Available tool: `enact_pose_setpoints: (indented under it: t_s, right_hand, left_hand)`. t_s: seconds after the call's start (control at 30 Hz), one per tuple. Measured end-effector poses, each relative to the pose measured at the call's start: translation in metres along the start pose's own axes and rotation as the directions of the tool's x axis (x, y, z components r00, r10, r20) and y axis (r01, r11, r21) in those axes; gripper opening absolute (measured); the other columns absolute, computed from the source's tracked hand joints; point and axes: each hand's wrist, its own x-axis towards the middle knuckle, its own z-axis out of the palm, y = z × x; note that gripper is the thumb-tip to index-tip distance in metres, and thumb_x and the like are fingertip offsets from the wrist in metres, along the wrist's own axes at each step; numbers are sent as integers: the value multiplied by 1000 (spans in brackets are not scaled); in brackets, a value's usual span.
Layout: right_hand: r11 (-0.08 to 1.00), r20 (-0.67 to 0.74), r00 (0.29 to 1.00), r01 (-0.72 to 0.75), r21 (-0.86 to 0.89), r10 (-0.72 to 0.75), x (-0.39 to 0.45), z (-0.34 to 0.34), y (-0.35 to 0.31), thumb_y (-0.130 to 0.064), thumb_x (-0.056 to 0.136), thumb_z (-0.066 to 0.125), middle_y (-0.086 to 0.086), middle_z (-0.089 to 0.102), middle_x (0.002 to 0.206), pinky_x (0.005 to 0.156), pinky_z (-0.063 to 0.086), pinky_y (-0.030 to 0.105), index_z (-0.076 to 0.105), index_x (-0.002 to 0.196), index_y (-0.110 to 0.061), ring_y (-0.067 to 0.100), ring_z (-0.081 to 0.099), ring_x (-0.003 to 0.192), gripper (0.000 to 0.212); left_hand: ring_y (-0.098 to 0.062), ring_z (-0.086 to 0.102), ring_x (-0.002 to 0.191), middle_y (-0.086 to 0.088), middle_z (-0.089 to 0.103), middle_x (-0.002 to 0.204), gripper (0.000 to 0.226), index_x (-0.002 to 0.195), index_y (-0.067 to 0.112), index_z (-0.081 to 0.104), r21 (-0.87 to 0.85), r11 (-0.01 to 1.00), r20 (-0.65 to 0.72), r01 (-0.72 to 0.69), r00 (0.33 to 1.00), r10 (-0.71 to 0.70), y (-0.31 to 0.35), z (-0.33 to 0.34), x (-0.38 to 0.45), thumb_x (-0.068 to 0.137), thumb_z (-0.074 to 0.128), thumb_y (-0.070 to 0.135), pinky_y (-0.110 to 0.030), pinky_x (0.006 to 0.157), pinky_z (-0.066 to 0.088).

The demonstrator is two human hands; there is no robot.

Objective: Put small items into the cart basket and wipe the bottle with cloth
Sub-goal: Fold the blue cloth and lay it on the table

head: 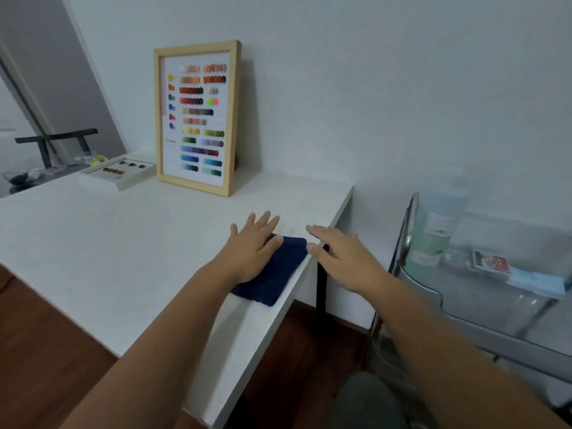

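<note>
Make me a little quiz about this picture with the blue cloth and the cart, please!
1. True or false: the left hand lies flat on the dark blue cloth.
2. Where is the bottle? A) on the white table B) in the cart basket C) in the right hand
3. Fill in: the wooden frame of colour samples leans against the ____.

Key:
1. True
2. B
3. wall

White table (108, 243) bears cloth (275, 270) (folded), frame (198, 119), tray (120, 173).
</note>
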Motion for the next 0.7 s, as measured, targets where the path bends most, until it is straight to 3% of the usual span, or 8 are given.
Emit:
enact_pose_setpoints:
  t_s: [0.07,0.13,0.2,0.27,0.33,0.43,0.6,0.7]
  right_hand:
    - [1000,-130,991,-16,23,19,-10,-30,16,-42,97,48,-2,52,141,103,36,27,47,140,-34,17,51,124,44]
    - [999,-292,955,-47,15,49,-18,-59,34,-33,95,54,-4,65,123,85,40,16,60,129,-31,11,63,104,34]
    - [992,-441,890,-84,93,117,-27,-85,56,-24,92,59,-3,72,96,67,41,9,69,115,-29,-2,62,73,26]
    - [973,-541,811,-147,181,223,-36,-106,82,-15,89,60,7,68,74,54,41,12,71,106,-28,5,54,55,24]
    - [951,-604,735,-228,207,308,-45,-120,111,-11,87,59,4,65,69,53,41,11,69,106,-26,11,58,57,27]
    - [896,-581,685,-378,231,439,-52,-129,148,-14,85,60,-10,61,73,49,38,9,62,121,-23,1,56,64,37]
    - [812,-215,786,-533,237,579,-41,-115,193,-32,76,78,4,55,125,72,44,24,22,149,-25,23,57,106,92]
    - [819,-198,806,-497,286,558,-26,-109,206,-24,71,83,7,52,136,83,42,30,21,148,-21,26,53,115,99]
  left_hand:
    - [-18,-5,152,6,5,165,57,157,29,16,-69,991,-33,-118,993,116,28,-5,12,105,29,47,-45,118,-10]
    - [-15,-5,152,8,6,165,58,157,31,18,-106,969,-32,-225,974,223,61,-5,27,103,35,47,-43,119,-9]
    - [-12,-5,151,11,8,164,59,156,33,19,-175,942,-14,-286,958,288,93,-1,44,102,39,47,-41,120,-7]
    - [-12,-4,151,11,9,164,61,156,33,19,-241,917,9,-317,945,328,122,5,63,101,43,47,-40,122,-5]
    - [-13,0,152,10,12,164,64,156,33,18,-271,898,12,-346,932,363,150,14,82,100,47,46,-41,123,-1]
    - [-14,14,150,8,18,163,75,156,32,16,-301,873,-41,-384,920,391,190,28,109,95,59,43,-42,122,15]
    - [-18,12,151,-2,8,166,108,156,34,-2,-249,876,-35,-414,907,419,239,61,147,82,76,31,-39,120,21]
    - [-24,28,145,-8,15,163,121,153,45,-7,-202,883,-21,-423,903,428,251,82,166,72,80,23,-34,106,37]
